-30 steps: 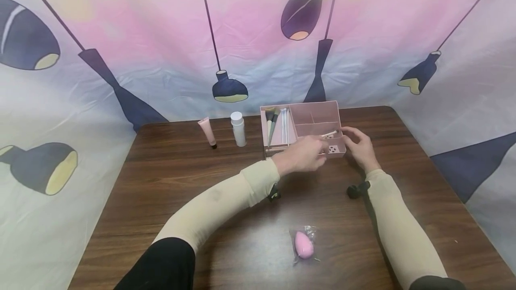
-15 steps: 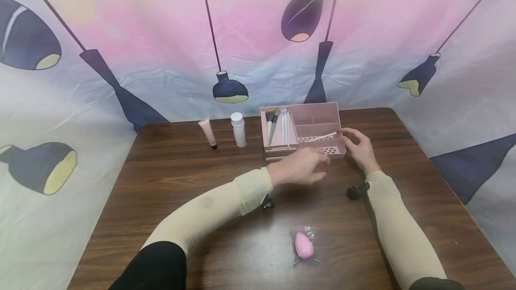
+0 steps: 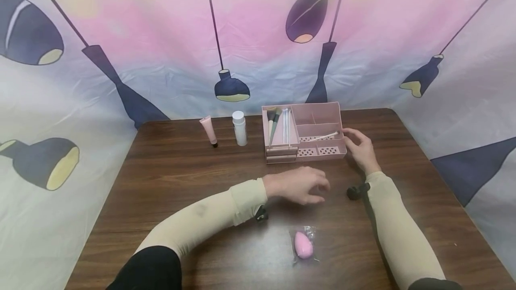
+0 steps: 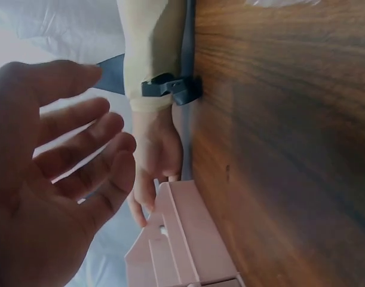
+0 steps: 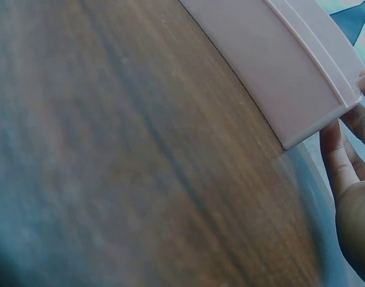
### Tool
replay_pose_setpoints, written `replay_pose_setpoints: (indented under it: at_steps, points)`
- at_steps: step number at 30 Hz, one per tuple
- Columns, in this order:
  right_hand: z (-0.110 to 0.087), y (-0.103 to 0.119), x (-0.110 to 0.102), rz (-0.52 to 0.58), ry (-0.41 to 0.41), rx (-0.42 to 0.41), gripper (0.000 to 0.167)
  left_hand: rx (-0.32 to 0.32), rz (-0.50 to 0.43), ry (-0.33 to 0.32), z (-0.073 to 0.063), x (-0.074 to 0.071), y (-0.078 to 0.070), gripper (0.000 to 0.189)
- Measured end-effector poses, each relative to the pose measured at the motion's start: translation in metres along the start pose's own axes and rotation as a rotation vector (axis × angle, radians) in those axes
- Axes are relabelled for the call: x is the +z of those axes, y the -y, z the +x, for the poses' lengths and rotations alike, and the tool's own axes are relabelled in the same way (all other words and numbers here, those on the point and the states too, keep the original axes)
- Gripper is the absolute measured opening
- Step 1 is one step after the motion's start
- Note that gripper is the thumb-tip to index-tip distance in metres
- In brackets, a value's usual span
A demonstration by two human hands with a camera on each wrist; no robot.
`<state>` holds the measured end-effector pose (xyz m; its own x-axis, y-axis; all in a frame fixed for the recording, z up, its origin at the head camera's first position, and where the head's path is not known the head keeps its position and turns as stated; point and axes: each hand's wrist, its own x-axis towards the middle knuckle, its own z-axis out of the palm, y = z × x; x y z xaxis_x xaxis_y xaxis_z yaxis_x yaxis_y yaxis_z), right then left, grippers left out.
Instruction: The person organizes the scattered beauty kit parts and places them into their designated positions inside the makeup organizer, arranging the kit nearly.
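Note:
In the head view, my left hand [image 3: 300, 185] is over the table in front of a pink makeup organizer [image 3: 281, 159]. Its fingers are loosely bent with nothing between them, as the left wrist view also shows. My right hand [image 3: 363, 152] touches the organizer's right side wall with its fingertips. Makeup brushes [image 3: 275, 124] and several thin white-handled sticks [image 3: 286, 126] lie in the left compartment. A white stick [image 3: 324, 136] with a dark tip leans in a right compartment. A pink makeup sponge [image 3: 303, 245] in a clear bag lies nearer the person.
Left of the organizer, a white bottle [image 3: 239, 131] and a pink squeeze tube [image 3: 208, 131] stand on the brown wooden table [image 3: 173, 169]. Behind the table's far edge hangs a fabric backdrop [image 3: 161, 57] printed with lamps.
My left hand has left the organizer, drawing back toward the person. The stick it covered a second ago now shows in the right compartment. My right hand stays at the side wall.

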<state>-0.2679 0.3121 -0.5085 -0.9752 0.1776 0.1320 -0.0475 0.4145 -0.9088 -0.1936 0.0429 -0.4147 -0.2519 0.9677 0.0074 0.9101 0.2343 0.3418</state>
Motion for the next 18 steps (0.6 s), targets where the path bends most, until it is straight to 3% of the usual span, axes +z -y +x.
replay_pose_setpoints:
  at_steps: [5,13,18]
  points:
    - [-0.001,-0.001,0.000,0.019,-0.004,-0.005,0.037,0.034,-0.011,0.048,-0.004,0.006,-0.006,0.030]
    - [-0.001,-0.002,0.001,0.057,0.003,-0.012,0.037,0.033,-0.019,0.077,-0.010,0.008,-0.011,0.032]
    - [0.000,-0.002,0.001,0.054,0.005,-0.001,0.038,0.068,-0.029,0.073,-0.014,0.009,-0.011,0.031]
